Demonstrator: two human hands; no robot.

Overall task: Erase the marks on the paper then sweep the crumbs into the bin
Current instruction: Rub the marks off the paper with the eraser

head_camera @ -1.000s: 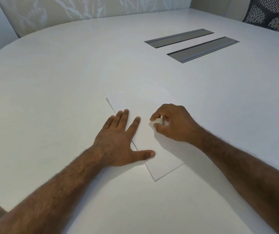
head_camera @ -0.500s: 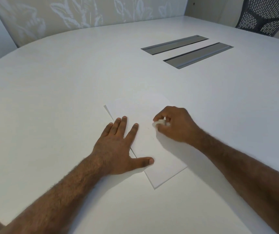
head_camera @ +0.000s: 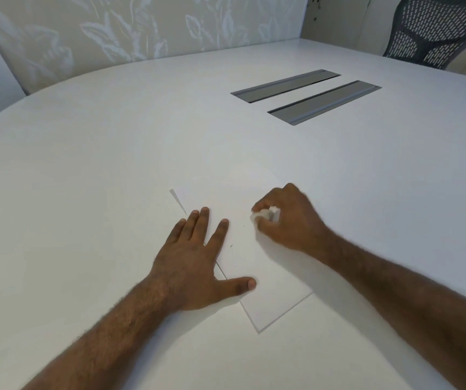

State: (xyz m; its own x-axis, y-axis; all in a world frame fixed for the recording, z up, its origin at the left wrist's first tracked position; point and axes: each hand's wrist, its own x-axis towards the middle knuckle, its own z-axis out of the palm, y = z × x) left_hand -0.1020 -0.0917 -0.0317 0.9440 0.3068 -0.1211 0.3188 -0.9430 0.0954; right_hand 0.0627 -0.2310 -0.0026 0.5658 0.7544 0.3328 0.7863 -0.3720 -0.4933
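Left hand (head_camera: 195,263) lying flat with fingers spread, pressing the paper (head_camera: 268,277) onto the white table (head_camera: 113,178), right hand (head_camera: 291,220) pinching what looks like a blurred white eraser (head_camera: 265,214), rubbing mid-sheet

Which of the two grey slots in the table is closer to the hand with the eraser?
The right-hand slot, the one nearer the camera, is closer to the right hand gripping the eraser. The other slot lies beyond it.
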